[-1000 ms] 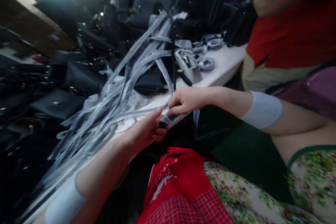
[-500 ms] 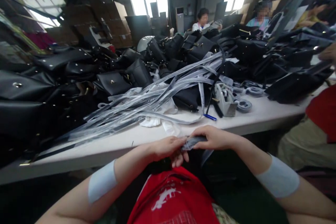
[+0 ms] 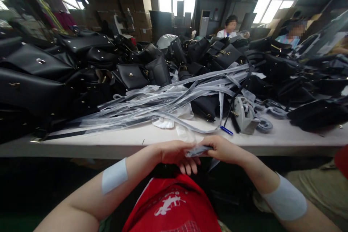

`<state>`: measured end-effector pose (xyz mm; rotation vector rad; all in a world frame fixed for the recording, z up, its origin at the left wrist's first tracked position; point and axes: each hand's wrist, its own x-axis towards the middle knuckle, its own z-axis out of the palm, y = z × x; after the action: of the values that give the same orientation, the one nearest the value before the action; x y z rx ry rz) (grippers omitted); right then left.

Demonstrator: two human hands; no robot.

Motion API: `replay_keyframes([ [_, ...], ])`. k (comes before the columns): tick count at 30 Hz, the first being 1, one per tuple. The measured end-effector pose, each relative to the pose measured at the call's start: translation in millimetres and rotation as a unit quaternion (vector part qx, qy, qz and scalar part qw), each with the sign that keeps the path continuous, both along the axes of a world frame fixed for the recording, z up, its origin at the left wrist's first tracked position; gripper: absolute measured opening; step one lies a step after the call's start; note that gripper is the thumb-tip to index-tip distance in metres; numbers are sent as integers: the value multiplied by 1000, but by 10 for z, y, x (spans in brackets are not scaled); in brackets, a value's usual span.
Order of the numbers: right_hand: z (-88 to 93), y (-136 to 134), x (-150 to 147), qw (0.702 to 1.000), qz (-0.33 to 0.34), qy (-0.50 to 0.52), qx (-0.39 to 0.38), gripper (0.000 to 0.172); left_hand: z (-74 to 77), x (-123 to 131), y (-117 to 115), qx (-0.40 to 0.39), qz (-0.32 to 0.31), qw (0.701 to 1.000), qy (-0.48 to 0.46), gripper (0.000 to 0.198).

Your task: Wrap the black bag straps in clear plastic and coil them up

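Note:
Just off the table's front edge, my left hand (image 3: 176,154) has its thumb on a plastic-wrapped strap (image 3: 198,150), with the other fingers reaching underneath and visible below it. My right hand (image 3: 223,148) pinches the same strap from the other side, fingers closed. A tail of the strap hangs down under my right hand. Beyond the hands, a heap of long dark straps in clear plastic sleeves (image 3: 152,107) lies across the white table (image 3: 108,138). How the strap sits inside my left hand is partly hidden.
Black handbags (image 3: 133,76) are piled along the back and left. At right stand a grey tape dispenser (image 3: 246,117), a blue pen (image 3: 226,130) and coiled wrapped straps (image 3: 264,125). Co-workers (image 3: 230,29) sit across the table. Another person's clothed leg (image 3: 312,188) is at right.
My view has swung left, so the table's contents sit farther right. The strap between my hands now appears flatter, and the left fingers are more spread beneath it. Both hands keep hold.

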<state>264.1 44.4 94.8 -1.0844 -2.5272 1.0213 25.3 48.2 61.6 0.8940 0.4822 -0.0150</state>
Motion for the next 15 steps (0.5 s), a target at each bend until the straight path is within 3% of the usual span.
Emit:
replay_keyframes([
  [3, -151, -49, -85, 999, -22, 25, -9, 34, 52, 107, -141, -30, 14, 998, -50, 43],
  [5, -358, -164, -217, 994, -39, 81, -66, 23, 74, 196, -163, -13, 108, 988, -106, 37],
  [6, -481, -249, -307, 986, -42, 114, -112, 27, 69, 241, -146, 11, 170, 977, -125, 38],
  [8, -705, -449, -498, 963, -34, 155, -217, 41, 22, 314, -82, 111, 297, 941, -117, 41],
  [10, -812, -626, -628, 943, -1, 193, -271, 51, -54, 341, -34, 278, 358, 890, -41, 41],
  [13, -680, -707, -573, 901, -63, 290, -316, 54, -126, 285, -100, 516, 281, 806, 72, 39],
  [15, -507, -618, -390, 869, -149, 352, -316, 50, -104, 228, -220, 587, 204, 781, 67, 40],
])
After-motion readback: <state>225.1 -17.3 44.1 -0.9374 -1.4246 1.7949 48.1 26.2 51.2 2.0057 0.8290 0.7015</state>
